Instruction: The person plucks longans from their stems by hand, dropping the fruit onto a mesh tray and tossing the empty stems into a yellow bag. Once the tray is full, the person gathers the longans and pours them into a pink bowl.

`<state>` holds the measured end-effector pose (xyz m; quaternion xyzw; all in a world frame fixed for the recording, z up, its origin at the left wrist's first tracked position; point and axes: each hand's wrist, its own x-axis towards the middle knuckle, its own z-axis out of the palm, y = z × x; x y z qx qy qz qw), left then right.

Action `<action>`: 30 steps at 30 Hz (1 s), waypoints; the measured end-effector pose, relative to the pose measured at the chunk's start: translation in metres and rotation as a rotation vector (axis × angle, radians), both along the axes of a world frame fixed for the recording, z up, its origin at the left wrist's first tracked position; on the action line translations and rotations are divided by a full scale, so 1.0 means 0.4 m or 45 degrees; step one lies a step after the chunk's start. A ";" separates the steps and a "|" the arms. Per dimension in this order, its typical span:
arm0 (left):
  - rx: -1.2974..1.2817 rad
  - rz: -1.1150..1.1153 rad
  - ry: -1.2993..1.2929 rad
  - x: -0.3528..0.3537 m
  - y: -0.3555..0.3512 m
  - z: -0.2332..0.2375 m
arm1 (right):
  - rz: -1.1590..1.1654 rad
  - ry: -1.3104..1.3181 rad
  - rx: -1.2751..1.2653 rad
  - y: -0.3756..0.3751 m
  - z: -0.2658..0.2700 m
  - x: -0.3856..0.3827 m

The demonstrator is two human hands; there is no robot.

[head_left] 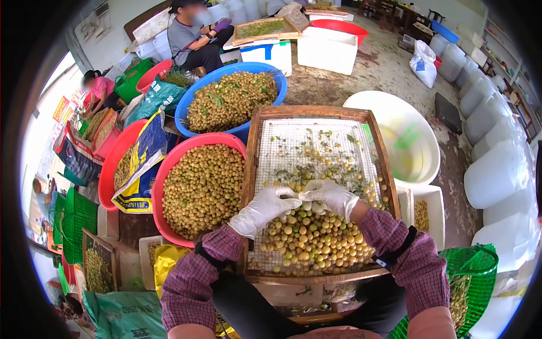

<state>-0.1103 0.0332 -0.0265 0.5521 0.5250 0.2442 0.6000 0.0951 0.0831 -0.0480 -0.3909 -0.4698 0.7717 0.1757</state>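
A wood-framed wire mesh tray lies in front of me. Small round yellow-brown fruits are heaped over its near half, while loose leaves and stem bits are scattered farther back. My left hand, in a white glove, is closed just above the heap with its fingertips pinched. Opposite it, my white-gloved right hand is closed too, its fingertips almost meeting the left ones. Whatever sits between the fingers is too small and hidden to name.
Left of the tray stand a red basin of loose fruits and a blue basin of fruits on stems. A white tub is to the right, with a green basket nearer me. Two people sit working at upper left.
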 end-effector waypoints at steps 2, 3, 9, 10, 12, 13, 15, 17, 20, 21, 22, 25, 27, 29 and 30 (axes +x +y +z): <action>0.022 0.049 0.023 0.007 -0.002 -0.001 | -0.044 0.070 -0.060 -0.013 -0.008 -0.012; 0.012 0.088 0.025 0.010 -0.001 -0.004 | -0.094 0.087 -0.084 -0.018 -0.009 -0.019; -0.279 0.216 -0.099 0.015 0.038 -0.019 | -0.181 0.422 -0.163 0.025 -0.014 0.007; -0.379 0.188 -0.111 0.006 0.050 -0.036 | -0.157 0.311 -0.053 0.043 -0.023 0.031; 0.272 -0.037 0.078 -0.001 0.035 -0.134 | -0.009 -0.285 0.373 0.059 -0.042 0.048; 0.597 -0.150 0.170 0.003 0.017 -0.151 | 0.068 -0.586 0.582 0.062 -0.040 0.050; 0.560 -0.436 0.624 -0.003 0.006 -0.180 | 0.408 -0.906 1.155 0.048 -0.047 0.043; 0.379 -0.642 0.876 0.014 -0.005 -0.122 | 0.648 -1.059 1.473 0.025 -0.046 0.011; 0.306 -0.876 0.731 -0.031 0.005 -0.120 | 0.885 -1.255 1.545 0.026 -0.041 -0.044; 0.313 -0.970 0.667 -0.045 0.013 -0.122 | 0.973 -1.307 1.579 0.032 -0.034 -0.054; -0.030 -0.814 0.524 -0.043 0.009 -0.073 | 0.980 -1.284 1.676 0.033 -0.030 -0.057; -0.301 -0.422 0.209 -0.072 -0.001 -0.075 | 1.071 -1.340 1.684 0.032 -0.035 -0.083; -0.296 -0.240 -0.097 -0.081 -0.002 -0.098 | 1.089 -1.337 1.620 0.033 -0.035 -0.078; -0.306 -0.073 -0.151 -0.064 0.005 -0.103 | 1.106 -1.325 1.488 0.038 -0.030 -0.061; -0.378 -0.045 -0.208 -0.058 0.013 -0.102 | 1.064 -1.301 1.455 0.040 -0.031 -0.054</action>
